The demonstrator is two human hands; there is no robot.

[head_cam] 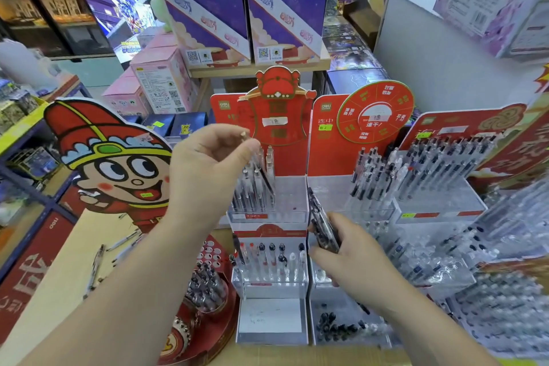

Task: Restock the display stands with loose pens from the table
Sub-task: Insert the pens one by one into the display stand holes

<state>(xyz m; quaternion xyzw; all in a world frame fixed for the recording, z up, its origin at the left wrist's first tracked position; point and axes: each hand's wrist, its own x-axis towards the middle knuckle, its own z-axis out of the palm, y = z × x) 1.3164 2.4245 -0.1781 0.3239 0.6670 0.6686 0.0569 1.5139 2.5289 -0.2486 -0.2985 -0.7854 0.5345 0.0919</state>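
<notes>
- Single pen [263,174] hung tilted over the middle display stand [294,211], upper tier, pinched at its top by the left hand [205,163] (thumb against fingertips).
- Right hand [356,258] gripped a bundle of pens [322,226] just beside that stand.
- Loose pens [96,264] lay on the table [59,291].

Display stands [267,215] are clear with red backboards. The cartoon cut-out [113,157] wears a red hat banded yellow and green. The single pen [266,178] and the bundle of pens [322,226] look clear with dark, perhaps black, cores. Boxes [205,3] behind are purple and white.
</notes>
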